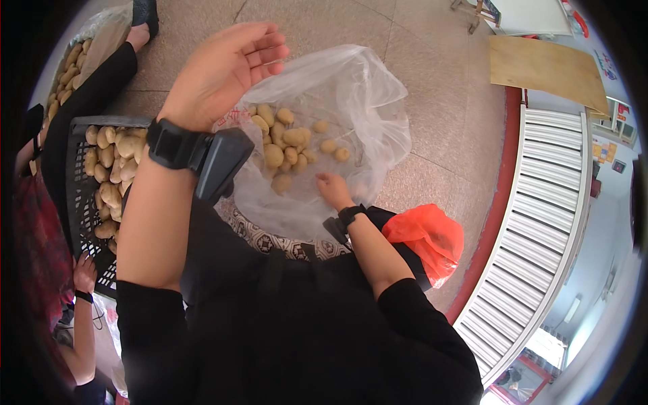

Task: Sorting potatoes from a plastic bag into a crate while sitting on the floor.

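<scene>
My left hand point(228, 73) is raised near the camera, its fingers loosely curled and nothing visible in it. Below it, a clear plastic bag point(374, 96) lies spread open on the floor before me, with red print on its left side. Several potatoes point(293, 136) are heaped toward the bag's left, and a few small ones lie apart on the right. My right hand point(335, 191) is lower, over the near right part of the bag, just below the potatoes. Its fingers are bent, and whether anything is in them is hidden. Each wrist wears a black strapped device.
To my left stands a black plastic crate point(81, 202) of potatoes, with another person's hand point(84, 273) at its rim. Farther left is a sack of potatoes point(68, 76). A red plastic bag point(428, 240) sits by my right knee. A white slatted radiator point(536, 202) runs along the right.
</scene>
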`<state>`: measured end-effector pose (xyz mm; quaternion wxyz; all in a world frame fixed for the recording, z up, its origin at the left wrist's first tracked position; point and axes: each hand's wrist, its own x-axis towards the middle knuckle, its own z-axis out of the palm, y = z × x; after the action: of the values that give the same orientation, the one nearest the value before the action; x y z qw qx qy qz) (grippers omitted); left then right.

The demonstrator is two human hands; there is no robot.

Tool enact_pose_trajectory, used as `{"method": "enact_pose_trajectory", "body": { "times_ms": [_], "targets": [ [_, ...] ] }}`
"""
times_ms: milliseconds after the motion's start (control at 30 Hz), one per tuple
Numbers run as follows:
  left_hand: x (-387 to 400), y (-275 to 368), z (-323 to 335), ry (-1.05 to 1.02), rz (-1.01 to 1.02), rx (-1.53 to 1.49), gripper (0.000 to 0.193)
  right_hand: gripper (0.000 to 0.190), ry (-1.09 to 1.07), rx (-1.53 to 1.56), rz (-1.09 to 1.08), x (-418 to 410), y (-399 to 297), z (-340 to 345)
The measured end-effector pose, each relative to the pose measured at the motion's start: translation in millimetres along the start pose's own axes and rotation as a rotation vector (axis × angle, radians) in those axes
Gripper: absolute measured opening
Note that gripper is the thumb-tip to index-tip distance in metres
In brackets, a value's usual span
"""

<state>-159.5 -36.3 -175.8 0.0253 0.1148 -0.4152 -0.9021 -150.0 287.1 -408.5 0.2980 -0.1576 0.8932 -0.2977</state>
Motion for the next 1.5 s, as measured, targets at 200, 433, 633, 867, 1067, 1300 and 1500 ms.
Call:
{"method": "enact_pose_trajectory", "body": {
  "times_ms": [200,433,633,867,1067,1300,1500],
  "targets": [
    [1,-2,-3,0.032,-0.042,0.040,0.027,0.026,0.080,0.001,0.187,53,75,12],
    [3,-1,3,0.104,-0.088,0.067,0.029,0.043,0.174,0.015,0.333,103,149,23],
    [7,-2,6,0.218,-0.125,0.107,0.032,0.045,0.316,0.070,0.411,126,141,25],
    [13,-6,6,0.266,-0.148,0.113,0.032,0.053,0.266,0.065,0.500,152,130,36],
    [17,-10,8,0.260,-0.182,0.088,0.031,0.062,0.109,-0.237,0.471,157,71,32],
    [16,-15,9,0.243,-0.170,0.075,0.029,0.063,0.231,-0.125,0.424,136,56,40],
    [9,-31,10,0.175,-0.230,0.166,0.025,0.052,-0.015,0.928,0.564,100,18,9]
  ]
}}
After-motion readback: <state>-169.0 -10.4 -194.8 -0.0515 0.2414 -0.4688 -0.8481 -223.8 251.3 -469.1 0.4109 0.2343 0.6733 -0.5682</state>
